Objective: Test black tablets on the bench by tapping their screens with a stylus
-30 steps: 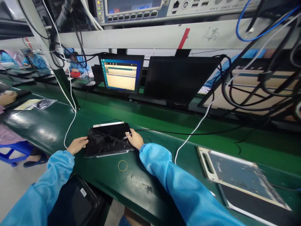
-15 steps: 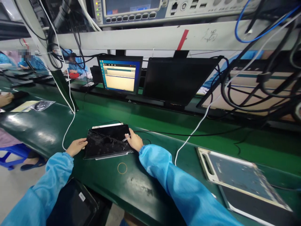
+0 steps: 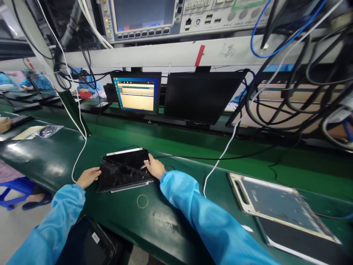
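A glossy black flat panel (image 3: 121, 171), perhaps a tablet or a screen, lies on the green bench top. Pale strips show along its far and near edges. The fingers of my left hand (image 3: 88, 177) are closed on its left edge. My right hand (image 3: 156, 168) grips the panel by its right end, with its fingertips over the dark surface. A small, slim pale thing (image 3: 144, 165) shows by those fingertips; whether it is held or lies on the panel, I cannot tell. A thin yellowish ring (image 3: 142, 201) lies on the bench nearer to me.
On the right, a light-framed panel with a handle slot (image 3: 242, 193) lies over a dark panel (image 3: 292, 239). A white cable (image 3: 220, 156) hangs to the bench. Two monitors stand behind, one lit (image 3: 138, 94). A black tray-like object (image 3: 85, 239) is below the front edge.
The view has shifted slightly, so the shelf and monitors sit lower in the picture. Both hands keep their places on the black panel.
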`<state>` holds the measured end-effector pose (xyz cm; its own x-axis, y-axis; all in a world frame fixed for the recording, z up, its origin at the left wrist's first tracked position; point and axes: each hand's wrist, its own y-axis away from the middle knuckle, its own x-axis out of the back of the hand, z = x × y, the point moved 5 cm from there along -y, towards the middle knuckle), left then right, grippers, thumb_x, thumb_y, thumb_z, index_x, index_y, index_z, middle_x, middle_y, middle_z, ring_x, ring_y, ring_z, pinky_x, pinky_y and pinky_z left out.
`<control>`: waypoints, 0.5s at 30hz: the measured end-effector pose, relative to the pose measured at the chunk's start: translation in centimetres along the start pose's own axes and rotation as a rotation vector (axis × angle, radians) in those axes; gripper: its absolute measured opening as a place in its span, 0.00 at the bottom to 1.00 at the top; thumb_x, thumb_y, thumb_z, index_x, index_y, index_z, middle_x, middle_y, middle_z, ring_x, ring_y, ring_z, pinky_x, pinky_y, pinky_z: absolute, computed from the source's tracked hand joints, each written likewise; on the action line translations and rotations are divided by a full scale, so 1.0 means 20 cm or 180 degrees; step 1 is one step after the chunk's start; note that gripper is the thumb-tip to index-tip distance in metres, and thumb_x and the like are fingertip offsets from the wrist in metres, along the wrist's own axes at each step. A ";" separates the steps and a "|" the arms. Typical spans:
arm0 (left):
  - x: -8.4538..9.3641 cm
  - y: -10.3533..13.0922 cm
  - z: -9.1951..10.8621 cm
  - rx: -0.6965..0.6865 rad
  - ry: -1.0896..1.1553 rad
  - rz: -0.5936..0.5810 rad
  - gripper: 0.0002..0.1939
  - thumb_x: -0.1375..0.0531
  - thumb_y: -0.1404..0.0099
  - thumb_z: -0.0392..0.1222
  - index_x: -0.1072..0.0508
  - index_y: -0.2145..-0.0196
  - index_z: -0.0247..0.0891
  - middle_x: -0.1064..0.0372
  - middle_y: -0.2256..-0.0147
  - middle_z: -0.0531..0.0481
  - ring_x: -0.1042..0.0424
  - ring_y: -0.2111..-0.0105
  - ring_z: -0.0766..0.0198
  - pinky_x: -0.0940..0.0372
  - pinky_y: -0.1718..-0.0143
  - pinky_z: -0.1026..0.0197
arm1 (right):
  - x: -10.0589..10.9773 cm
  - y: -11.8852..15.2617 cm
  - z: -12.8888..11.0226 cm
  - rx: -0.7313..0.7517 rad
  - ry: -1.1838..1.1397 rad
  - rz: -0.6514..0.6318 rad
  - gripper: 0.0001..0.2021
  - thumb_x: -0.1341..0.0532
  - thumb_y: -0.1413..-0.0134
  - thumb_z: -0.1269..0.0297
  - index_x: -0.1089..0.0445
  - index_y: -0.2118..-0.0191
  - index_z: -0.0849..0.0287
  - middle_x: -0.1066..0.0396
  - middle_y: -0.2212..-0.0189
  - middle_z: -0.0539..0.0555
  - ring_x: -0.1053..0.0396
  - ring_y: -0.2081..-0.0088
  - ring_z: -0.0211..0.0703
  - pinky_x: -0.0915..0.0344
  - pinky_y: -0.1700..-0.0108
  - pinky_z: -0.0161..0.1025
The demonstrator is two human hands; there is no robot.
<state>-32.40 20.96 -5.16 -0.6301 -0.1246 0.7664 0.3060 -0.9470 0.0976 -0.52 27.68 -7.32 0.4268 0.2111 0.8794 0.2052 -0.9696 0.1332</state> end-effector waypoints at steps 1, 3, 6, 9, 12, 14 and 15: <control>0.00 0.01 0.02 -0.0058 -0.0101 0.0100 0.21 0.41 0.42 0.43 0.27 0.52 0.34 0.25 0.57 0.41 0.29 0.51 0.50 0.32 0.51 0.51 | 0.00 0.00 0.00 0.0010 0.0015 -0.0005 0.27 0.52 0.34 0.55 0.51 0.35 0.62 0.28 0.54 0.65 0.29 0.53 0.57 0.35 0.54 0.47; -0.04 0.04 0.11 -0.0411 -0.0594 0.0279 0.23 0.44 0.40 0.37 0.32 0.46 0.36 0.33 0.45 0.40 0.40 0.41 0.49 0.42 0.42 0.45 | 0.00 0.00 -0.01 0.0036 0.0040 -0.0001 0.26 0.53 0.34 0.57 0.51 0.36 0.63 0.28 0.55 0.65 0.29 0.53 0.56 0.35 0.54 0.47; -0.21 0.09 0.30 -0.1230 -0.1548 0.0222 0.23 0.49 0.36 0.34 0.33 0.44 0.39 0.44 0.38 0.44 0.49 0.37 0.52 0.52 0.38 0.44 | 0.01 0.00 -0.02 0.0061 0.0077 0.0039 0.25 0.54 0.34 0.58 0.51 0.36 0.65 0.28 0.55 0.66 0.29 0.53 0.56 0.35 0.54 0.47; -0.39 0.13 0.45 -0.1598 -0.1893 0.0089 0.20 0.51 0.33 0.40 0.33 0.44 0.41 0.42 0.39 0.46 0.45 0.38 0.54 0.53 0.38 0.45 | 0.01 0.01 -0.04 0.0064 0.0111 0.0080 0.25 0.53 0.34 0.59 0.51 0.36 0.66 0.28 0.55 0.66 0.28 0.54 0.56 0.35 0.54 0.47; -0.47 0.12 0.53 -0.1597 -0.2060 0.0161 0.21 0.53 0.31 0.44 0.33 0.44 0.38 0.41 0.40 0.42 0.41 0.40 0.52 0.55 0.38 0.41 | 0.04 0.02 -0.07 0.0056 0.0138 0.0123 0.25 0.51 0.35 0.60 0.49 0.37 0.68 0.27 0.56 0.67 0.28 0.54 0.56 0.34 0.55 0.47; -0.47 0.11 0.56 -0.1534 -0.2173 0.0206 0.21 0.53 0.31 0.46 0.31 0.46 0.37 0.39 0.42 0.40 0.40 0.41 0.51 0.54 0.38 0.40 | 0.07 0.03 -0.09 0.0039 0.0147 0.0174 0.25 0.49 0.36 0.62 0.47 0.38 0.70 0.28 0.56 0.70 0.29 0.53 0.58 0.35 0.54 0.48; -0.47 0.11 0.58 -0.1499 -0.2229 0.0229 0.21 0.53 0.31 0.47 0.29 0.47 0.38 0.37 0.42 0.40 0.40 0.41 0.50 0.52 0.39 0.40 | 0.10 0.04 -0.10 0.0042 0.0139 0.0209 0.24 0.48 0.37 0.63 0.47 0.39 0.71 0.29 0.56 0.72 0.30 0.52 0.59 0.35 0.53 0.49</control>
<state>-17.56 23.48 -4.83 0.0145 -0.1242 0.9921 -0.0986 -0.9876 -0.1222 -1.29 27.07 -4.52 0.4008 0.1413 0.9052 0.1896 -0.9794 0.0689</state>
